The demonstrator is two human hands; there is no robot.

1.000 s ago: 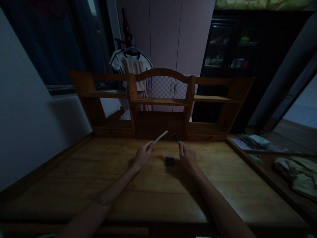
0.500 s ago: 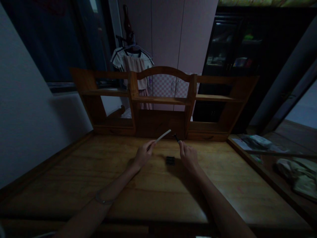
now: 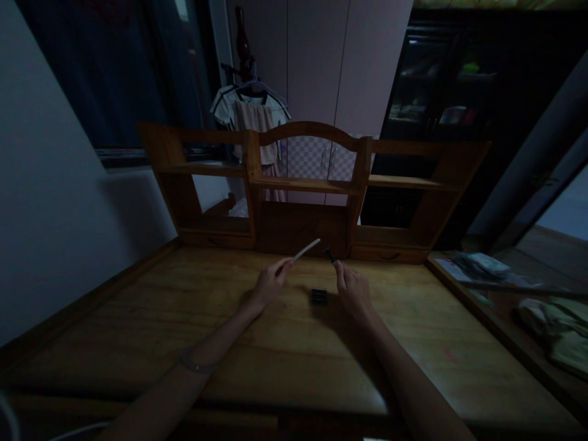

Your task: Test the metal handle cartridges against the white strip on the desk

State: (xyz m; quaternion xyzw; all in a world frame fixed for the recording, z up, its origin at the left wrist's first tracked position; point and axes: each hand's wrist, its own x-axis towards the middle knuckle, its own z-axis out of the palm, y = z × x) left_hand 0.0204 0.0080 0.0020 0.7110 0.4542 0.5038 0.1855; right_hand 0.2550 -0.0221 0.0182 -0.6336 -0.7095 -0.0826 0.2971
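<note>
Gripped at one end in the left hand: a pale stick, pointing toward two o'clock. Right hand: clasped round a dark tool, head toward eleven. From where I stand, the wooden desk spreads beneath both, shelf unit at twelve. Risk, my judgement: a knock from the tool could twist the stick, since only one end is secured; dim light may cause poor aim. Stick's free tip lies just beside the tool head; contact not evident. Smallest item: black block on the desk, just past three from the left hand, about nine from the right, untouched.
</note>
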